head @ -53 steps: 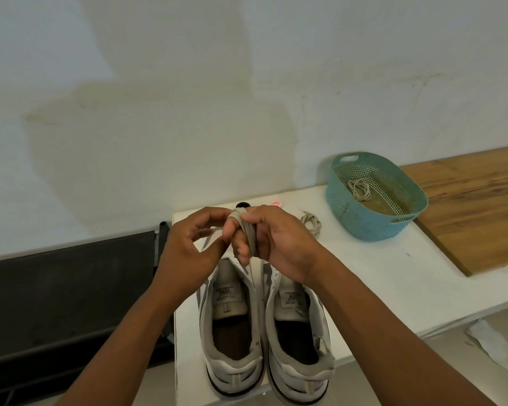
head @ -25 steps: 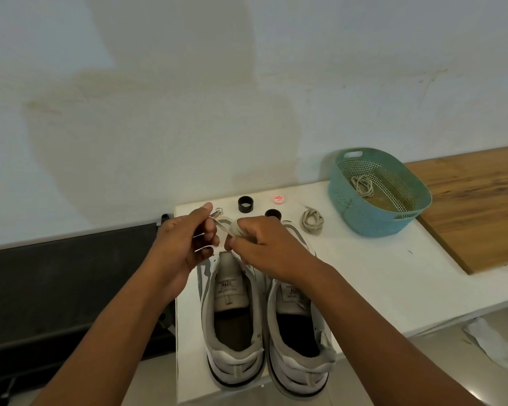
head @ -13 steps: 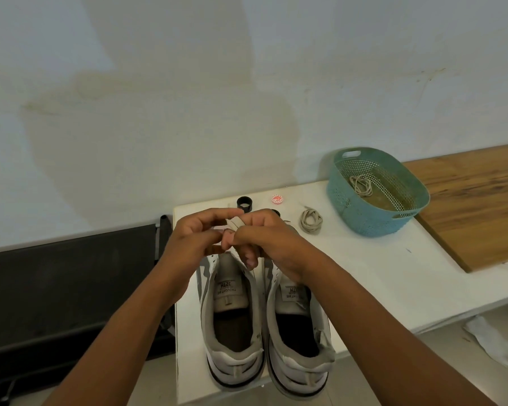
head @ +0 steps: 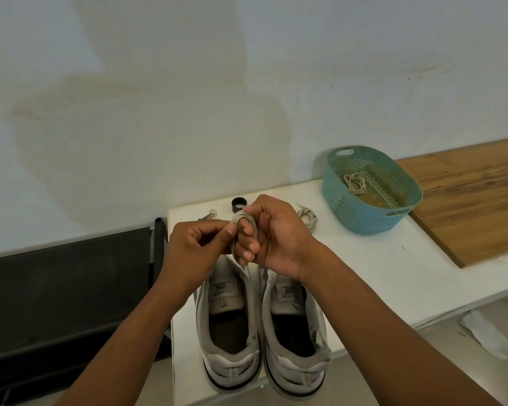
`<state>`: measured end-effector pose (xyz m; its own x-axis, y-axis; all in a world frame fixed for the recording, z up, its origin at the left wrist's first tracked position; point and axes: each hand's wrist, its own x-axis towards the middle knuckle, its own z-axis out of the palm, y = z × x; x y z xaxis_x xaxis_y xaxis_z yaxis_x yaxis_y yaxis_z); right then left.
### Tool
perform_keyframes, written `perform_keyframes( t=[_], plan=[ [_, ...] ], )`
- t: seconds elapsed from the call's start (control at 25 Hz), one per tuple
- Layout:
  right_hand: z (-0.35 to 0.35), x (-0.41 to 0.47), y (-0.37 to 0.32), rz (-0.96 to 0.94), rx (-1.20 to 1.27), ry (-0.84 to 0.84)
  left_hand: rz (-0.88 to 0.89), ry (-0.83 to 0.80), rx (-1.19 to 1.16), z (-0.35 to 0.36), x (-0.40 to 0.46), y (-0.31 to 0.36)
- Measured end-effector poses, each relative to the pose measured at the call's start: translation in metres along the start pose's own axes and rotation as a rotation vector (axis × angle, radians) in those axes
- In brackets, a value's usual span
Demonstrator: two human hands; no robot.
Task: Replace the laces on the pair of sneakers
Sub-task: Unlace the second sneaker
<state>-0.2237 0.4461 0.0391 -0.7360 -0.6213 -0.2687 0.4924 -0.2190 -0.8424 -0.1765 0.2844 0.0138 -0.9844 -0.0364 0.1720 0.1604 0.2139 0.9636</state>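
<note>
Two grey-white sneakers stand side by side on the white table (head: 373, 271), heels toward me: the left sneaker (head: 228, 332) and the right sneaker (head: 295, 341). Above their toes my right hand (head: 276, 235) has a beige lace (head: 247, 222) wound in loops around its curled fingers. My left hand (head: 197, 244) pinches that lace beside the right fingers. A strand trails down toward the sneakers. Another coiled lace (head: 307, 219) lies on the table behind my right hand, and a third coil (head: 355, 183) lies inside the teal basket (head: 364, 218).
A black ring (head: 238, 204) and a small metal clip (head: 210, 214) lie at the table's back edge. A wooden board (head: 475, 194) covers the table right of the basket. A dark bench (head: 65, 288) stands left of the table. The wall is close behind.
My hands have kept winding the lace around my right fingers, dropping and rising over the sneakers' toes. The loops now show plainly on the right fingers. The sneakers have not moved.
</note>
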Motion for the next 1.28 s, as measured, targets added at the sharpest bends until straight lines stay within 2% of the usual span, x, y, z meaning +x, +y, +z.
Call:
perform_keyframes(
  t=[0.12, 0.28, 0.52, 0.6, 0.76, 0.88, 1.12, 1.28],
  plan=[
    [0.004, -0.002, -0.003, 0.027, -0.003, 0.116, 0.123, 0.103, 0.103, 0.004, -0.002, 0.0],
    [0.004, -0.001, -0.001, -0.042, -0.035, 0.291, 0.212, 0.184, 0.232, 0.012, -0.007, 0.004],
    [0.004, 0.007, 0.002, -0.15, -0.177, 0.493, 0.17, 0.281, 0.23, 0.018, -0.007, 0.004],
    [-0.003, 0.009, 0.002, -0.18, -0.212, 0.509, 0.102, 0.309, 0.193, 0.018, -0.005, 0.002],
    [-0.01, 0.005, -0.002, -0.193, -0.287, 0.384, -0.079, 0.35, 0.046, 0.014, 0.002, -0.003],
    [-0.017, 0.002, -0.001, -0.198, -0.439, 0.351, -0.152, 0.349, -0.022, 0.015, 0.003, -0.003],
    [-0.027, 0.004, -0.003, -0.321, -0.592, 0.473, -0.227, 0.327, -0.092, 0.031, 0.006, 0.004],
    [-0.049, -0.013, -0.019, -0.325, -0.505, 0.52, -0.276, 0.257, -0.181, 0.054, 0.012, 0.011]
  ],
)
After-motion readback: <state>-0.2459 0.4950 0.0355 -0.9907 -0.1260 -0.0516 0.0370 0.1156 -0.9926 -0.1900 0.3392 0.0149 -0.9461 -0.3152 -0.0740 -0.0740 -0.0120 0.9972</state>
